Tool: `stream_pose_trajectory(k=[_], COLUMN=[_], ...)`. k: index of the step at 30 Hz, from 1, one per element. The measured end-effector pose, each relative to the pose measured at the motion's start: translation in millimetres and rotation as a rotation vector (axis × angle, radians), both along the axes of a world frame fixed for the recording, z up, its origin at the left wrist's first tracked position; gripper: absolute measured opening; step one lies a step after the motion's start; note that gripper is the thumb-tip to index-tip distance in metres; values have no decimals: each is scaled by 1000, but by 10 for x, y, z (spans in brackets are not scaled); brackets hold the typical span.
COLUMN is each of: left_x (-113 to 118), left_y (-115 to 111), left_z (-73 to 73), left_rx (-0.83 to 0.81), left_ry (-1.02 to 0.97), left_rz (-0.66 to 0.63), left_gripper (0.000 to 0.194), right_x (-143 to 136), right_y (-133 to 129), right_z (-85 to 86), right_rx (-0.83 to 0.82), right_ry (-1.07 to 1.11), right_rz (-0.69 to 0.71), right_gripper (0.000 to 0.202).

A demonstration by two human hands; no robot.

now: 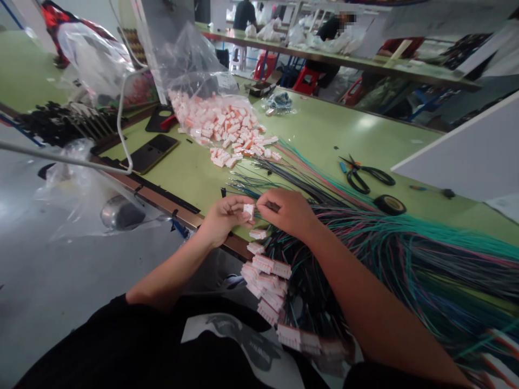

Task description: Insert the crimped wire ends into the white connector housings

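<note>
Just above the desk (190, 172), the left hand (219, 221) had its fingers clamped on a white plug (248, 209); the right hand's (287, 210) fingers were pinched together beside it, near wires (399, 229).

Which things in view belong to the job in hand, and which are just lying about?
Seem to belong:
- small white plastic connector in the left hand
- heap of white-and-orange plastic connectors
- long, thin green, pink and black wires

Apparently just lying about:
- flat black rectangular phone
- black-handled scissors and round black tape roll, possibly tools, but unheld
</note>
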State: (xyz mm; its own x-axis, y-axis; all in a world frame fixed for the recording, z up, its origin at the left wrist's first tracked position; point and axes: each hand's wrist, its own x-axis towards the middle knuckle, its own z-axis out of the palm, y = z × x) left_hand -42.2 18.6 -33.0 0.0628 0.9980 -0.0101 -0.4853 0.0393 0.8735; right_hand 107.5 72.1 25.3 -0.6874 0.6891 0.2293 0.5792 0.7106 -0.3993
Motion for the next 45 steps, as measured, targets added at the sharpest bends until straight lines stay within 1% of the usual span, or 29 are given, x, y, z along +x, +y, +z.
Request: stream_pose_trajectory(k=[6,10,11,13,15,16,18,19,22,23,24,25,26,28,29,30,31,32,34,36,37,38,40,43,44,45], left_x=[5,3,-2,-22,-57,-78,-121,-139,-149,-132,-103,-62,-12,109,176,243,310,373,486,567,593,608,609,575,565,558], left_y=[-6,11,17,40,92,133,247,318,540,601,648,677,686,648,609,566,524,490,460,483,508,536,594,669,692,718], left_z=[15,-11,-11,19,104,169,332,423,659,707,732,734,714,624,567,511,461,420,374,369,376,386,412,455,469,484], left_rx=[3,30,38,72,130,166,231,260,317,313,299,278,254,197,174,188,243,276,277,250,241,235,230,258,284,314], left_ry=[5,16,37,109,212,264,358,401,439,437,420,388,350,324,370,454,563,680,859,939,951,953,944,911,904,900], left_rz=[-7,-1,4,7,-6,-16,-48,-85,-112,-125,-112,-69,3,122,124,62,-1,7,110,218,248,258,223,138,113,88], left_gripper=[27,25,25,24,22,22,19,19,19,20,22,23,24,18,9,6,17,24,30,33,35,36,37,35,33,30], right_x=[39,88,93,98,108,118,156,183,280,312,341,366,383,398,395,387,373,357,320,290,283,285,325,484,552,620], right_y=[60,125,126,113,95,93,112,134,236,271,302,327,343,355,353,348,342,338,337,349,358,369,394,430,438,443], right_z=[-3,27,30,30,34,39,58,69,89,89,85,77,67,45,34,24,14,5,-16,-41,-53,-60,-50,49,99,151], right_rx=[-38,7,-14,-116,-215,-241,-249,-245,-257,-270,-283,-297,-312,-347,-361,-367,-357,-333,-262,-187,-157,-133,-110,-164,-191,-211], right_ry=[8,9,-21,-130,-226,-236,-191,-161,-108,-95,-69,-27,31,151,190,200,187,160,98,59,47,35,8,-70,-75,-41], right_rz=[21,98,118,130,130,138,160,164,138,130,117,98,72,12,-19,-47,-76,-102,-137,-137,-128,-113,-73,-2,-10,-47], right_gripper=[16,21,23,25,23,21,17,18,22,23,24,24,24,24,24,24,25,26,26,25,24,24,23,15,13,14])
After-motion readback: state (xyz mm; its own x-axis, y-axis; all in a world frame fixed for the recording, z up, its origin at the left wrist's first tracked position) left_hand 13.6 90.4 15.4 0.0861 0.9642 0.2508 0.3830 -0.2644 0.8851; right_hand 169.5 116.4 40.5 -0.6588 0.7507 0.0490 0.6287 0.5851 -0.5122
